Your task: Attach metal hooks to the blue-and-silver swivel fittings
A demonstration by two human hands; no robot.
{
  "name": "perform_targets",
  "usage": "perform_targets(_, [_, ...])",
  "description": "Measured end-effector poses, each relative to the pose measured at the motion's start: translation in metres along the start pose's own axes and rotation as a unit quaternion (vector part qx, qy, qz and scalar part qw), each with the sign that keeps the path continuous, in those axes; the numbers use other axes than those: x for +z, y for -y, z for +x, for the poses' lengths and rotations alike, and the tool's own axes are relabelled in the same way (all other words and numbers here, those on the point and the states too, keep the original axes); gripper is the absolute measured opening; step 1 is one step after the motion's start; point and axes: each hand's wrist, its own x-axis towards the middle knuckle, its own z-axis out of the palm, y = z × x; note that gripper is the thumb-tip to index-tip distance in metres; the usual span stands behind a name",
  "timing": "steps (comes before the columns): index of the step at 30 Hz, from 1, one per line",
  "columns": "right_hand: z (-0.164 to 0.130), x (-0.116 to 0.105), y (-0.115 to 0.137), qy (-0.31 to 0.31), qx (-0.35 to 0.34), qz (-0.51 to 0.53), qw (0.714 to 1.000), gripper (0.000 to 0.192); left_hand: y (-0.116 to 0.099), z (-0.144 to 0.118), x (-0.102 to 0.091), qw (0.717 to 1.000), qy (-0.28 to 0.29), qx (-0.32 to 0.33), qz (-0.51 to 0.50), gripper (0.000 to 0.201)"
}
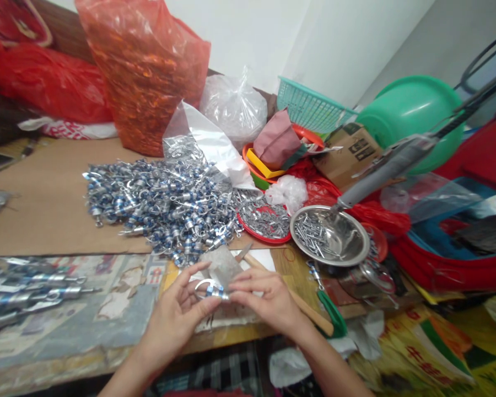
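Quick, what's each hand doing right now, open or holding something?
Left hand: closed, holding a blue-banded metal piece between thumb and fingers.
Right hand: closed, thumb and fingertips at that piece's other end; what they pinch cannot be told.

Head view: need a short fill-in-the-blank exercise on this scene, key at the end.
1. The left hand and right hand hold a small metal piece coloured silver and ____.
2. In the picture, the steel bowl is to the ____ of the red tray.
3. The large plastic basin beside the cardboard box is ____ in colour.

Missing words: blue; right; green.
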Motion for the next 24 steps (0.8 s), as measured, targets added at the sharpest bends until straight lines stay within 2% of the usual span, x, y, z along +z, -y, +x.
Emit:
perform_targets(1, [0.009, -0.008, -0.012, -0.009, 0.019, -0.054, 0.998, 0.013, 0.001, 0.001, -0.001, 1.000, 0.011, -0.009, -0.009, 0.061])
perform_targets(2, [0.020, -0.016, -0.025, -0.045, 0.044, -0.132, 0.989, 0.017, 0.001, 0.003, -0.003, 0.999, 0.025, -0.017, -0.014, 0.061])
perform_targets(3, [0.031, -0.024, -0.041, -0.063, 0.082, -0.226, 0.969, 0.024, 0.000, 0.004, -0.003, 0.999, 0.040, -0.024, -0.017, 0.060])
perform_targets(7, [0.068, -0.043, -0.097, -0.016, 0.124, -0.294, 0.948, 0.029, -0.011, 0.007, -0.002, 0.996, 0.079, -0.033, -0.006, 0.051])
perform_targets(10, [0.081, -0.043, -0.117, 0.019, 0.135, -0.315, 0.939, 0.027, -0.015, 0.012, -0.003, 0.994, 0.100, -0.041, -0.001, 0.046])
perform_targets(15, [0.085, -0.041, -0.128, 0.026, 0.147, -0.317, 0.937, 0.025, -0.005, 0.020, -0.011, 0.992, 0.099, -0.048, -0.054, 0.046])
perform_targets(19, [0.083, -0.046, -0.132, -0.002, 0.153, -0.287, 0.946, 0.018, 0.005, 0.023, -0.015, 0.992, 0.098, -0.040, -0.071, 0.044])
perform_targets(22, [0.079, -0.047, -0.119, -0.039, 0.149, -0.246, 0.957, 0.014, 0.006, 0.023, -0.016, 0.992, 0.095, -0.038, -0.070, 0.044])
perform_targets(24, [0.073, -0.042, -0.099, -0.063, 0.141, -0.209, 0.966, 0.016, 0.006, 0.023, -0.017, 0.993, 0.094, -0.038, -0.067, 0.043])
